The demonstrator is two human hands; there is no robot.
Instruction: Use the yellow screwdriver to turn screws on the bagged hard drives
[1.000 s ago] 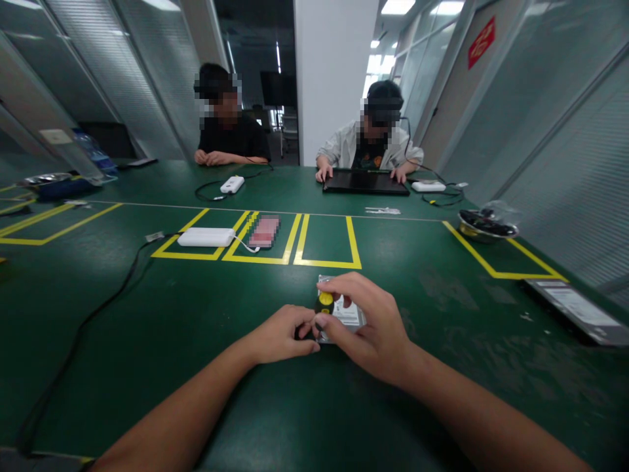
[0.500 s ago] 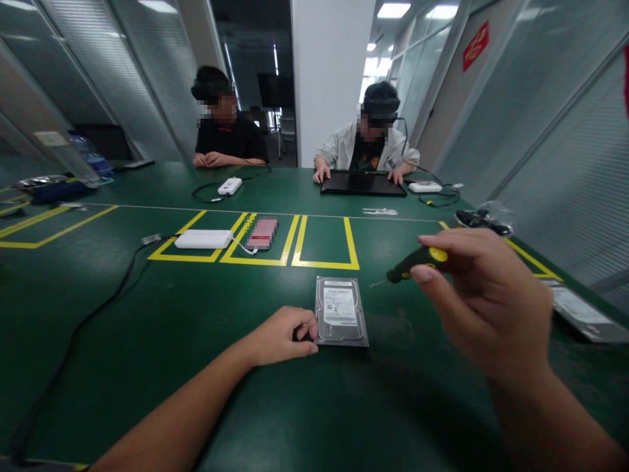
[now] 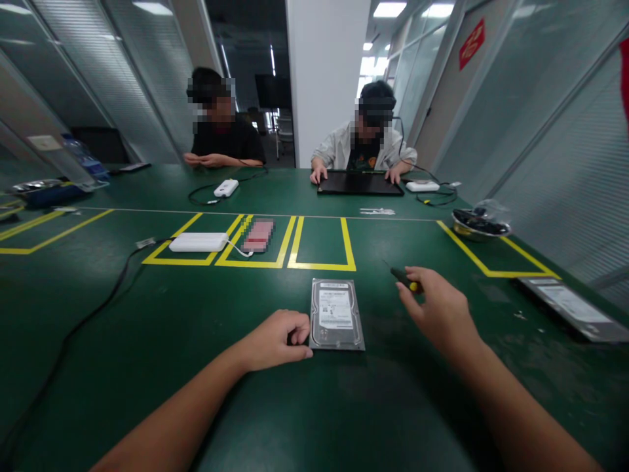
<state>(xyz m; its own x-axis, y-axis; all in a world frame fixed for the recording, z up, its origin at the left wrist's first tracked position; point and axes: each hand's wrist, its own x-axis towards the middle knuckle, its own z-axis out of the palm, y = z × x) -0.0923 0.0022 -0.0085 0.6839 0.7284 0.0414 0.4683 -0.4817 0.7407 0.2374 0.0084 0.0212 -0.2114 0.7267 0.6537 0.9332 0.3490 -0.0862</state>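
A silver hard drive with a white label lies flat on the green table in front of me. My left hand rests at its left edge, fingers curled against the side and thumb by the near corner. To the right of the drive, my right hand holds a small dark green and yellow screwdriver between thumb and fingers. Its thin shaft points away to the far left, apart from the drive.
Another drive-like metal unit lies at the right. Behind it stands a bowl of dark items. A white power bank and a pinkish phone lie within yellow tape. Across the table, two people sit, one holding a dark panel.
My right hand has moved away from me and lower toward the table, and the screwdriver's tip now points farther away. My left hand has stayed at the drive's edge.
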